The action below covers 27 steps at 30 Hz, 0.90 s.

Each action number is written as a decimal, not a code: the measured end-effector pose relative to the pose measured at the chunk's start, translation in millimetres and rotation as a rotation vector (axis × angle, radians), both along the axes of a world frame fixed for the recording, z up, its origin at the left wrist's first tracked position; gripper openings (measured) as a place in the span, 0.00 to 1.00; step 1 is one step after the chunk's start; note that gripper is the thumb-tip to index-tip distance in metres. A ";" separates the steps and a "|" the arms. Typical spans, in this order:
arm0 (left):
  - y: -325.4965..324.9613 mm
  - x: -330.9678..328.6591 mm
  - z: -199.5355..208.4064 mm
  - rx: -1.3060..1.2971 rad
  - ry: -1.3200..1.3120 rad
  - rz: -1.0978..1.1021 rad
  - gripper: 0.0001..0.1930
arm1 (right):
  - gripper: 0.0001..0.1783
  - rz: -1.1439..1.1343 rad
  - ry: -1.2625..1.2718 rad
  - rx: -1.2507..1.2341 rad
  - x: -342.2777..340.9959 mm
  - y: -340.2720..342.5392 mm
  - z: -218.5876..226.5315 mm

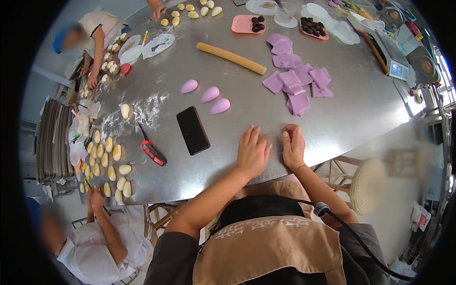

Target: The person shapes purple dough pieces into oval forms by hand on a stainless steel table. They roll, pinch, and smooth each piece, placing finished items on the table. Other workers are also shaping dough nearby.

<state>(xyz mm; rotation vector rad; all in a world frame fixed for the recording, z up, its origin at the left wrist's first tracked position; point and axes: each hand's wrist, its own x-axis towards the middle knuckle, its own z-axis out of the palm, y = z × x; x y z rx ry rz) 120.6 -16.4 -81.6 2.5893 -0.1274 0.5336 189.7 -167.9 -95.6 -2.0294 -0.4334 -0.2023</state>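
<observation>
My left hand (254,151) lies palm down on the steel table (237,109) near its front edge, fingers stretched out; whether anything is under the palm is hidden. Beside it my right hand (294,146) rests on its edge with fingers curled in, and what they hold, if anything, does not show. Beyond the right hand lie several overlapping flat purple dough pieces (299,102). Three smooth purple egg-shaped dough pieces (210,94) sit ahead and to the left. A black phone (193,130) is left of my left hand.
A wooden rolling pin (231,58) lies farther back. Pink trays (241,24) hold dark balls. A red-black tool (152,152) lies left of the phone, near yellow-white egg-shaped pieces (110,173). Two people (102,237) work along the left side. A scale (392,59) stands right.
</observation>
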 end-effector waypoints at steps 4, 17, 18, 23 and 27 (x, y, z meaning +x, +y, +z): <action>-6.3 -45.0 1.5 -0.050 0.147 -0.230 0.07 | 0.06 0.031 -0.005 -0.113 1.1 2.9 2.7; 28.6 72.4 6.1 0.114 -0.111 0.008 0.18 | 0.05 0.047 -0.043 -0.167 1.0 8.3 6.0; 26.6 74.9 4.4 0.102 -0.096 0.034 0.20 | 0.05 0.049 -0.048 -0.168 1.2 8.1 6.3; 19.5 26.4 -25.4 0.038 0.040 -0.091 0.25 | 0.04 0.043 -0.030 -0.147 1.3 5.7 3.5; 8.0 -24.7 -3.0 -0.022 0.150 -0.147 0.27 | 0.04 0.043 -0.037 -0.146 1.0 8.3 8.5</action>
